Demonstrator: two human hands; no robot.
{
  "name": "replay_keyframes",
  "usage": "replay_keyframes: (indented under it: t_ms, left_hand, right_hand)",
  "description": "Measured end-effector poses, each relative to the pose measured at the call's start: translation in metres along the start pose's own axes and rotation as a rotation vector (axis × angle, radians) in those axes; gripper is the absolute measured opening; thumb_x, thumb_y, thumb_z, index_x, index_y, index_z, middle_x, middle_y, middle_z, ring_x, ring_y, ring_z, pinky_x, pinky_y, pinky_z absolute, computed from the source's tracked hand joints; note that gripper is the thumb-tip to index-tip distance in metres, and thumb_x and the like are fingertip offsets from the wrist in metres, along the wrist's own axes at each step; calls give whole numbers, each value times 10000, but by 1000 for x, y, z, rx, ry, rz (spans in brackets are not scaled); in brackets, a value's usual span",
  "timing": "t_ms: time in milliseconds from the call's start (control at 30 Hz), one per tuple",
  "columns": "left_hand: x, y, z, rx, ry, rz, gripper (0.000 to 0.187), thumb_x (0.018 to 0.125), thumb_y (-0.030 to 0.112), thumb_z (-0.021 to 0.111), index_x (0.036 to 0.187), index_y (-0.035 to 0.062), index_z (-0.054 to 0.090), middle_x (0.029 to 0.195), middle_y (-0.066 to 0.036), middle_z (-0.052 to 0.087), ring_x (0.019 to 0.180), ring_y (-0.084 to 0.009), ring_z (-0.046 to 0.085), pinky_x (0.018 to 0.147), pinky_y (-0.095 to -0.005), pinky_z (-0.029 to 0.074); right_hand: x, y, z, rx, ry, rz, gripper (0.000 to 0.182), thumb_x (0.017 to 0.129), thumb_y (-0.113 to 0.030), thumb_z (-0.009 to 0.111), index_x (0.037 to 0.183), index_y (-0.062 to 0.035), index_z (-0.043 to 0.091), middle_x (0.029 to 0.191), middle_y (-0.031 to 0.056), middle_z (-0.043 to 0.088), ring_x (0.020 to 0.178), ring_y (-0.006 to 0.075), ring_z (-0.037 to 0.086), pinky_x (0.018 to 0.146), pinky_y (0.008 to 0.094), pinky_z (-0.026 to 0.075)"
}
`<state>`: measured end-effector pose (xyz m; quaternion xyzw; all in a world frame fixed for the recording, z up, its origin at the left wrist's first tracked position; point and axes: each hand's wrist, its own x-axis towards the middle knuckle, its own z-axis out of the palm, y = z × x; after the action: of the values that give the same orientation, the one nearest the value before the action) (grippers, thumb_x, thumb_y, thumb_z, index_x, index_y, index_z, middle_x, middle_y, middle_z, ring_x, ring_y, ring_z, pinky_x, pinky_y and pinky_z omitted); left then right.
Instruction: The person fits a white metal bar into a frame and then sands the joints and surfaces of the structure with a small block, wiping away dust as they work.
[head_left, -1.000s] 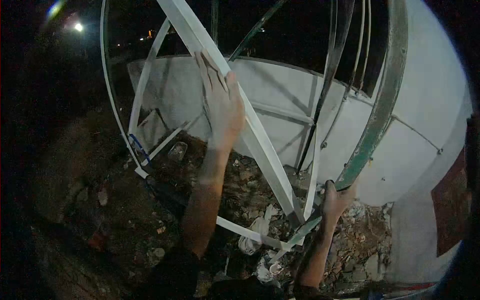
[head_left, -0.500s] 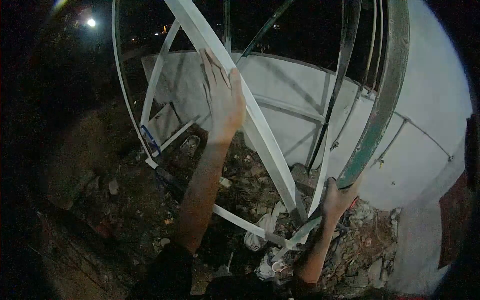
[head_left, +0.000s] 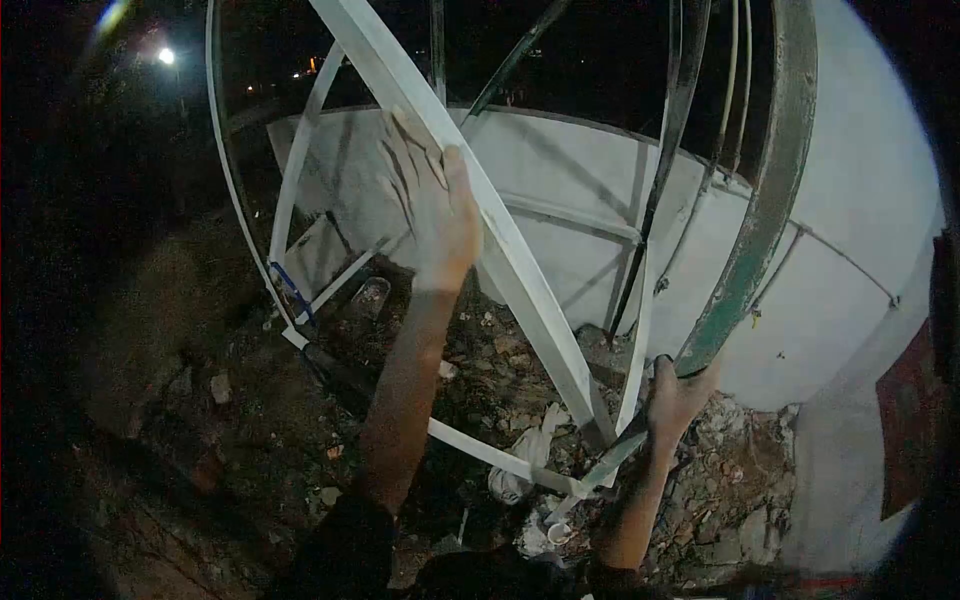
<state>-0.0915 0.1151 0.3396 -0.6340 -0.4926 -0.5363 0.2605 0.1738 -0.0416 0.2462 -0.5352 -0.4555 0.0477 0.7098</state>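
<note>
My left hand (head_left: 440,215) lies against the upper part of a white diagonal metal beam (head_left: 525,285), fingers stretched out and a little apart, thumb along the beam's face. My right hand (head_left: 675,405) is wrapped round the lower part of a thick curved metal post (head_left: 728,300) with worn green paint. Both belong to an open frame whose white lower bar (head_left: 490,455) meets the post below my right hand. A thinner white strut (head_left: 638,340) stands just left of that hand.
Rubble (head_left: 710,500) covers the ground under the frame, with a crumpled whitish bag (head_left: 535,450) in it. A white curved wall (head_left: 835,270) stands behind and to the right. A blue tie (head_left: 293,290) hangs on the frame's left corner. It is dark all around.
My left hand has shifted slightly left and down in view, its fingers more spread. The view has moved a little, and my right hand keeps its grip on the post.
</note>
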Motion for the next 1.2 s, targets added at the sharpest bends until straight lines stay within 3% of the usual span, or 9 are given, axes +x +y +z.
replay_keyframes:
  t_ms: [33,167,233,500,733,800,867,967,1200]
  left_hand:
    - [1,-2,3,-159,94,49,562,980,195,406,1447,-50,211,1471,-411,196,1390,-563,161,1137,-605,146]
    - [-99,93,-18,-624,-83,-252,702,1008,277,372,1487,-104,27,1511,-395,56,1416,-540,89,1157,-576,111]
    - [-133,108,-26,-611,-261,-147,750,1012,303,356,1480,-121,-49,1527,-377,-20,1433,-518,44,1160,-568,96]
    - [13,49,-26,-488,63,-245,826,963,337,551,1463,-155,114,1548,-329,60,1439,-462,162,1173,-478,191]
    - [-105,87,-11,-535,-58,-75,786,921,389,578,1352,-215,320,1545,-323,99,1405,-581,74,1095,-708,119]
    - [-79,81,-19,-480,-52,-54,775,937,404,541,1385,-181,303,1549,-318,72,1415,-566,63,1092,-717,112]
    - [-25,58,-25,-460,-9,-65,894,952,441,525,1459,-162,105,1546,-342,47,1433,-514,77,1162,-577,104]
    - [31,31,-15,-634,132,-99,893,951,436,529,1459,-163,102,1541,-349,77,1428,-509,113,1170,-556,106]
    - [-146,92,-10,-520,-227,68,614,977,186,400,1427,-167,178,1500,-397,123,1419,-546,67,1092,-713,59]
  right_hand:
    - [1,5,0,-2,3,-3,688,756,81,592,1412,32,388,1279,160,520,1109,238,522,953,327,413]
    - [-2,1,-3,-131,56,-24,695,765,27,668,1400,65,389,1242,230,541,1113,295,540,972,402,419]
    - [-2,-4,2,-85,73,-20,696,763,29,667,1400,65,387,1240,230,540,1096,290,543,965,399,421]
    - [4,27,-16,-346,117,-76,584,781,-26,675,1328,19,475,1194,187,563,1030,294,545,909,418,438]
    - [13,46,-26,-217,148,23,602,755,-28,719,1314,20,502,1127,175,611,978,284,566,874,399,462]
    - [18,44,-26,-280,159,80,629,748,-21,722,1331,23,490,1138,174,610,977,282,570,866,398,469]
    - [19,52,-19,-297,219,-284,500,764,25,590,1256,-29,524,904,30,501,735,144,471,680,301,418]
    - [9,2,-4,-55,163,-33,513,741,38,580,1247,-34,535,907,28,495,743,140,467,696,303,422]
    - [17,24,-13,-211,153,-112,591,726,23,601,1311,-22,520,1165,132,587,1006,240,560,870,339,443]
